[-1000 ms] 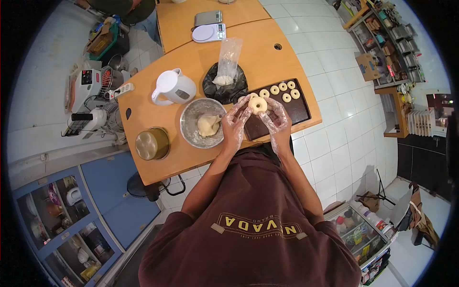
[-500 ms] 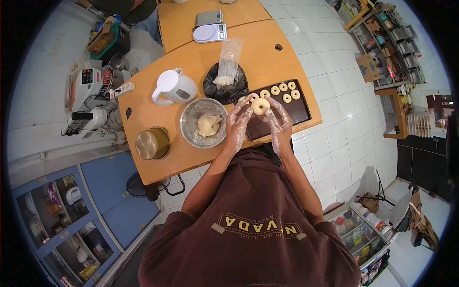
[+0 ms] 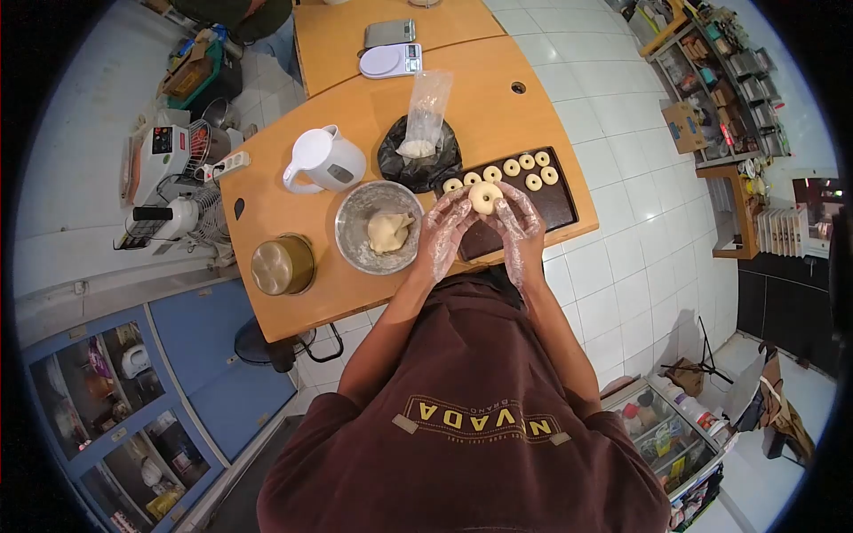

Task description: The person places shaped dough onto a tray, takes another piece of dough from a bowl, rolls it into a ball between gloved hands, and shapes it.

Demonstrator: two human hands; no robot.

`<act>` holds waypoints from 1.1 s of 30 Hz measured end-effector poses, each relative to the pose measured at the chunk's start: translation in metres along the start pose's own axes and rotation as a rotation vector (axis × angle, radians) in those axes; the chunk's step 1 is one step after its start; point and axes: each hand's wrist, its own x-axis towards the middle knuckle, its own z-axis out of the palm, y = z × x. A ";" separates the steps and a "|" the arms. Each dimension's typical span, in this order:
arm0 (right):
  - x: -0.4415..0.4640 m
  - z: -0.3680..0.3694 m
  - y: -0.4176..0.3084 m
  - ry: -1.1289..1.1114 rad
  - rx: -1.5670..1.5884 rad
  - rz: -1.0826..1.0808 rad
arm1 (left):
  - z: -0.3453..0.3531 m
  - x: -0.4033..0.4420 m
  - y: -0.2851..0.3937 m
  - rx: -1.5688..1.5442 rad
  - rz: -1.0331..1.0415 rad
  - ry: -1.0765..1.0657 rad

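Observation:
Between my two flour-dusted hands is a pale ring of dough (image 3: 485, 198), a raw doughnut with a small hole in its middle. My left hand (image 3: 441, 233) grips its left edge with the fingertips, and my right hand (image 3: 521, 229) pinches its right edge. Below and behind the hands lies a dark baking tray (image 3: 562, 211), with several smaller-looking dough rings (image 3: 511, 167) along its far side. To the left of my left hand stands a metal bowl (image 3: 348, 245) holding a lump of dough (image 3: 388, 232).
Behind the bowl are a white jug (image 3: 330, 163) and a black plastic bag (image 3: 395, 166) with a clear bag of flour (image 3: 428, 111) on it. A golden-brown pot (image 3: 284, 266) sits near the left edge. Scales (image 3: 391, 60) stand at the back. Another person's dark clothing (image 3: 258, 22) shows top left.
The fingers have shifted slightly around the dough ring, which stays held between both hands. My left fingers have drawn down a little, uncovering more dough rings on the tray behind.

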 end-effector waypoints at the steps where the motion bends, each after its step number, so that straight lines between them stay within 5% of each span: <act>1: 0.000 0.000 0.001 0.001 -0.004 -0.004 | 0.000 0.000 0.000 0.013 -0.007 0.000; 8: 0.001 -0.008 0.002 -0.015 -0.172 -0.003 | -0.003 0.001 0.001 0.056 -0.056 0.005; 24: 0.003 -0.015 0.002 -0.058 0.051 0.171 | -0.004 0.002 0.008 0.040 -0.070 0.002; 33: 0.006 -0.017 0.004 -0.113 -0.032 0.208 | 0.000 0.000 0.022 0.341 -0.073 -0.044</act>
